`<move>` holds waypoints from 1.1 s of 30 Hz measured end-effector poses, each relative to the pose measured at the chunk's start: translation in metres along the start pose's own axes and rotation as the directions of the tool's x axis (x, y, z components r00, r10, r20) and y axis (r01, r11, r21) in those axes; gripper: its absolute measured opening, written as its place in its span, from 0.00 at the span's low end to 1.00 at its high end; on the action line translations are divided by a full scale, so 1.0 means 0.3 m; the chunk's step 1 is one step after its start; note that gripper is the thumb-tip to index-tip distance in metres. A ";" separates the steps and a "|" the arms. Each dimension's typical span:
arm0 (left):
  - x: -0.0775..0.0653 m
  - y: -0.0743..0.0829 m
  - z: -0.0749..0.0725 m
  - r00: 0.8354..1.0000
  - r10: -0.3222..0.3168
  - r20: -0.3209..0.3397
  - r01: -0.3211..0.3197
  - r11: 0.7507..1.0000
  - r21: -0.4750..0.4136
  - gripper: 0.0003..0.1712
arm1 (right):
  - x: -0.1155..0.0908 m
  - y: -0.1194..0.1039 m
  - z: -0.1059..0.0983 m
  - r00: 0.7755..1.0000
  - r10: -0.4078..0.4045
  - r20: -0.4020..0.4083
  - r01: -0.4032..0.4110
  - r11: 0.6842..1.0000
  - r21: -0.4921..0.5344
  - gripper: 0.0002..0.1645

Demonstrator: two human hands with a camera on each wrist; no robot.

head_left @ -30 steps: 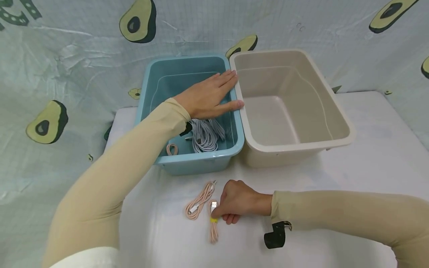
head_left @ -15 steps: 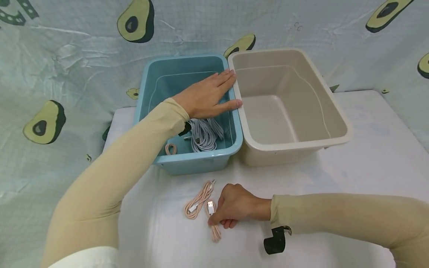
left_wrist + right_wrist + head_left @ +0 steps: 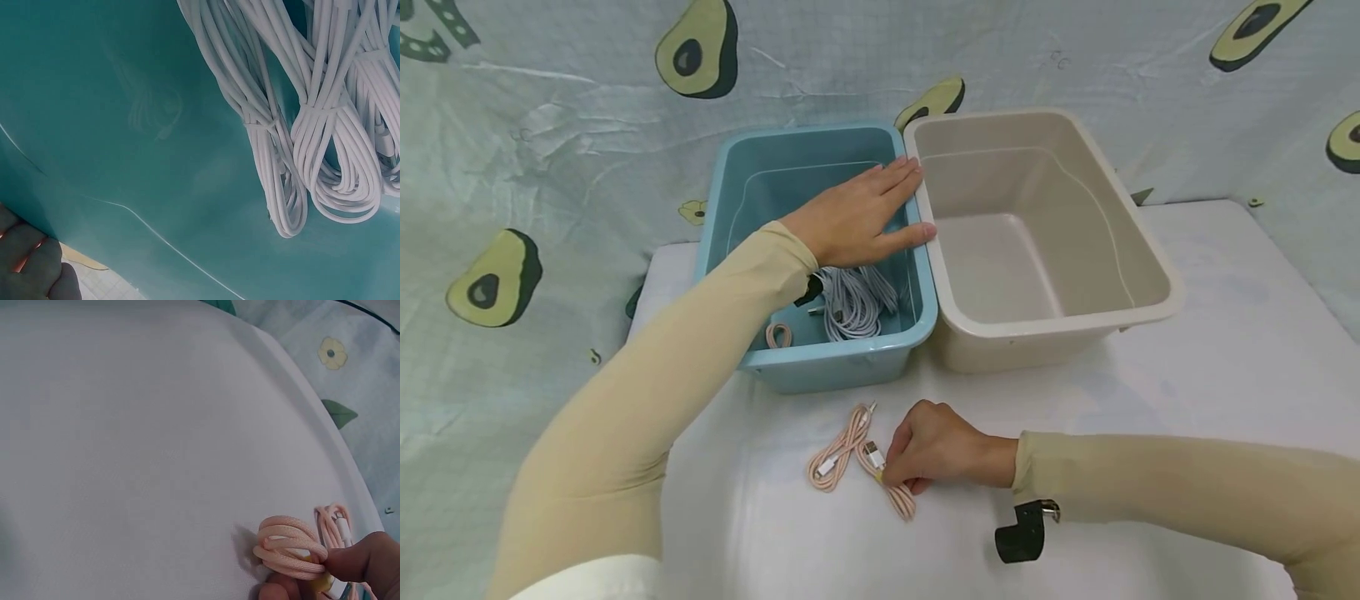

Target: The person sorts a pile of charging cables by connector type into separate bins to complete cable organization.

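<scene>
My right hand (image 3: 940, 446) pinches a coiled pink USB cable (image 3: 901, 502) between thumb and fingers, over its yellow tie. The cable lies slanted, its silver plug up and to the left. A second coiled pink cable (image 3: 842, 450) rests on the table just left of it; in the right wrist view this other cable (image 3: 334, 522) shows beyond my thumb. With fingers straight, my left hand (image 3: 865, 212) rests on the adjoining rims of the blue bin (image 3: 838, 354) and the beige bin (image 3: 1067, 327). Below it, inside the blue bin, are bundled white cables (image 3: 331, 125).
A small pink cable coil (image 3: 778, 335) lies in the blue bin's near left corner. Both bins stand side by side at the back of the white-covered table (image 3: 1187, 417). Behind them hangs a sheet (image 3: 820, 58) printed with avocados.
The pink cable in my right hand has turned from nearly upright to slanted, its lower end swinging right. My thumb slid down, then back up slightly. My left hand has stayed in place.
</scene>
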State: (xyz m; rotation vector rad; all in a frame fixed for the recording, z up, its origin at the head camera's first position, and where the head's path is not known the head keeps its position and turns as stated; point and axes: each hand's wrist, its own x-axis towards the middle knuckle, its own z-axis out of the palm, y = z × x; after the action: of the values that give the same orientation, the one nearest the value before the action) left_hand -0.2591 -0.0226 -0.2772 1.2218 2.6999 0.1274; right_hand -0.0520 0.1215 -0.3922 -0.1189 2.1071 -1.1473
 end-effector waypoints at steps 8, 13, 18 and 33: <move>-0.001 0.002 0.001 1.000 0.001 -0.004 -0.001 1.000 -0.003 0.51 | -0.005 0.001 -0.008 1.000 -0.022 -0.005 0.022 0.998 -0.059 0.01; -0.004 0.003 -0.001 1.000 0.001 -0.006 -0.001 1.000 0.003 0.51 | 0.000 0.005 -0.031 0.998 -0.049 -0.028 0.049 0.999 -0.002 0.04; -0.009 0.002 -0.003 1.000 -0.005 -0.004 0.005 1.000 0.004 0.51 | 0.005 0.021 -0.046 0.999 -0.035 -0.004 0.035 0.993 0.114 0.06; -0.013 0.011 -0.009 1.000 -0.001 -0.007 0.001 1.000 0.001 0.50 | 0.012 0.074 -0.077 0.997 -0.072 -0.007 0.072 0.963 0.261 0.12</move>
State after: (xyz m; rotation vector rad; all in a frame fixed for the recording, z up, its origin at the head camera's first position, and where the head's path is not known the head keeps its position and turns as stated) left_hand -0.2548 -0.0234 -0.2737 1.2232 2.7065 0.1311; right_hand -0.0637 0.1494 -0.4033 -0.0738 1.9422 -1.4564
